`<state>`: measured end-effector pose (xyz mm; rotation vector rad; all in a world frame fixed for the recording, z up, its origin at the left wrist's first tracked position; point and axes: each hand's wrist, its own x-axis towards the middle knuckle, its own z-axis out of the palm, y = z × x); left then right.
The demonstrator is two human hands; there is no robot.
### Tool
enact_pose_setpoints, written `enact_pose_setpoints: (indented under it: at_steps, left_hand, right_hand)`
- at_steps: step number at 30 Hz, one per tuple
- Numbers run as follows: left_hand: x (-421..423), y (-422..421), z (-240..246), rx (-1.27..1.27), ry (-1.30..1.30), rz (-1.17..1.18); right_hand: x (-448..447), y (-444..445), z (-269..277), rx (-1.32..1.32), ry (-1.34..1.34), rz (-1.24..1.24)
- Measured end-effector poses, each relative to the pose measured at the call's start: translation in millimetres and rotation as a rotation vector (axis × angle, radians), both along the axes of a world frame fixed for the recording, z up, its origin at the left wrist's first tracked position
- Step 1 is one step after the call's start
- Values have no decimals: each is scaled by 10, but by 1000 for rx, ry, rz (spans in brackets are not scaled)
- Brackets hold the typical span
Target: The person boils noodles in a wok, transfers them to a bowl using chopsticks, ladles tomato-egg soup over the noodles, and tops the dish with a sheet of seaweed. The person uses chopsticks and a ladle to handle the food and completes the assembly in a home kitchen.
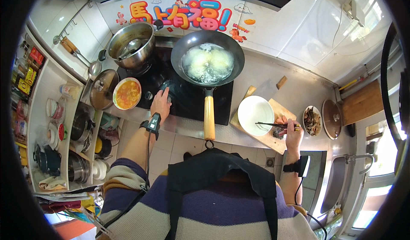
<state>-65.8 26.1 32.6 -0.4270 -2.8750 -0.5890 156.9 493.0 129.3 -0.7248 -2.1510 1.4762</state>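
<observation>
My left hand is at the front of the black glass cooktop, its thumb and fingers around a control knob. A second knob sits to its left. Behind, a dark wok with a wooden handle contains bubbling liquid and pale yellowish food. Between the fingers of my right hand is a pair of dark chopsticks. Their tips reach over a white bowl, which shows no food inside. This bowl rests on a wooden cutting board, beside pinkish food pieces.
A steel pot with a ladle, a glass lid and a bowl of orange-red soup stand left. A cleaver lies behind the board. Right are a food dish, another lid and the sink.
</observation>
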Motion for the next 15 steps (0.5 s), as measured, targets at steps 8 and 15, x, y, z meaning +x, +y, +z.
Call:
enact_pose_setpoints:
  at_steps: [8,15]
  left_hand:
    - [792,-52,-183,70,-49,112]
    - [1554,-32,-383,-14,-58,165]
  right_hand:
    - [-139,188,22,-49,7,128]
    - [-300,380,115,-120,-78,267]
